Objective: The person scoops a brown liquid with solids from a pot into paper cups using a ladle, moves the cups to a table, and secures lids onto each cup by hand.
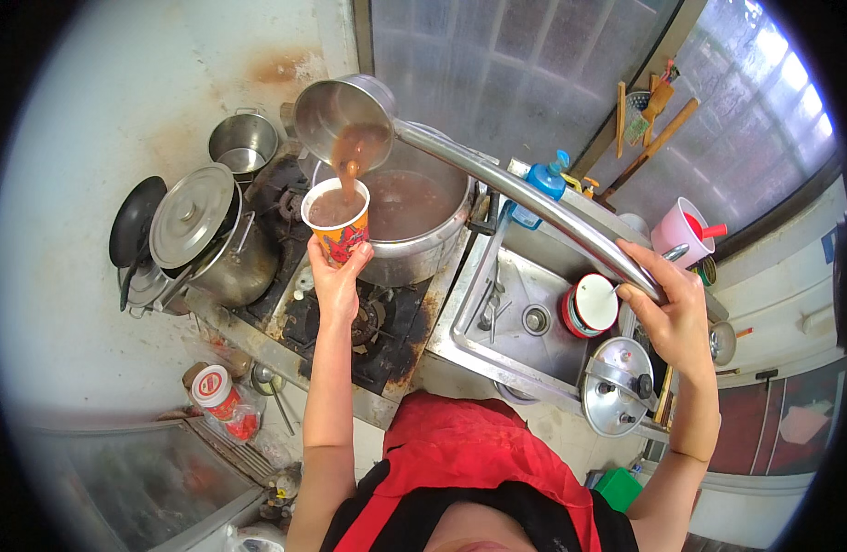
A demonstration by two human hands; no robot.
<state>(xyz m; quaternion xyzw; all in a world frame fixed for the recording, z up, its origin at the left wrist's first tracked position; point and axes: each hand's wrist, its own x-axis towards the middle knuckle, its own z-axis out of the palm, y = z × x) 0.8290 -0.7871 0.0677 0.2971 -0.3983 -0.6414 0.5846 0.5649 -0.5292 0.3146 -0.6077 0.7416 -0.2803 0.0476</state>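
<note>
My left hand [339, 276] is wrapped round an orange patterned paper cup [343, 241], held upright and nearly full of brown porridge-like liquid. Above it a large long-handled ladle [370, 92] tips, and brown liquid [349, 166] with lumps runs from its lip into the cup. My right hand [664, 304] grips the far end of the ladle's metal handle, over the sink side. Behind and below the cup stands a big metal pot [423, 248] holding the same brown liquid, partly covered by the cup and the ladle.
Left of the burners [364, 322] stand a lidded pot [226, 248], a small open pot [243, 143] and a dark pan [137, 221]. The sink [534, 340] holds spoons and a red-and-white bowl [595, 302]. A pressure-cooker lid [617, 386] rests at its edge, a blue pump bottle [543, 189] behind.
</note>
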